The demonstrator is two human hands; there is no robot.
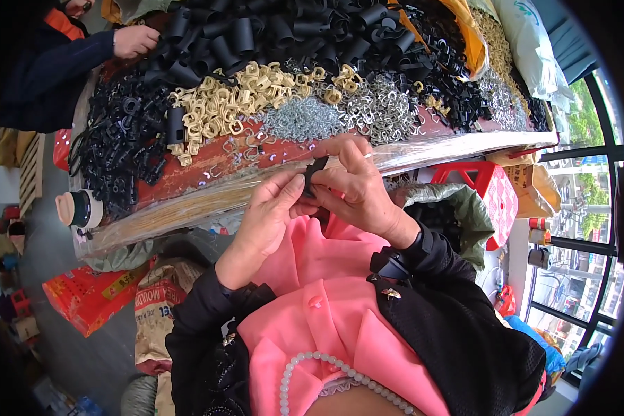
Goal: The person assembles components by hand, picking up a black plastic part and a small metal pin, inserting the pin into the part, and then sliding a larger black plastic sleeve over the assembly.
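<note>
Between my two hands, just off the table's near edge, is a small black plastic part (315,172). My left hand (274,211) pinches it between thumb and fingers from the left. From the right, my right hand (359,188) closes on the same part with bent fingers; some fingertips are hidden behind it. Beyond my hands, on the red tabletop (204,166), lie piles of beige plastic rings (239,97), small silver screws (304,119) and bent metal clips (381,107).
Black cylindrical pieces (243,35) heap at the back, small black parts (118,139) at the left. A co-worker's hand (136,41) reaches in there. A lidded cup (83,209) stands at the left corner. An open green sack (457,215) and red stool (489,197) are right.
</note>
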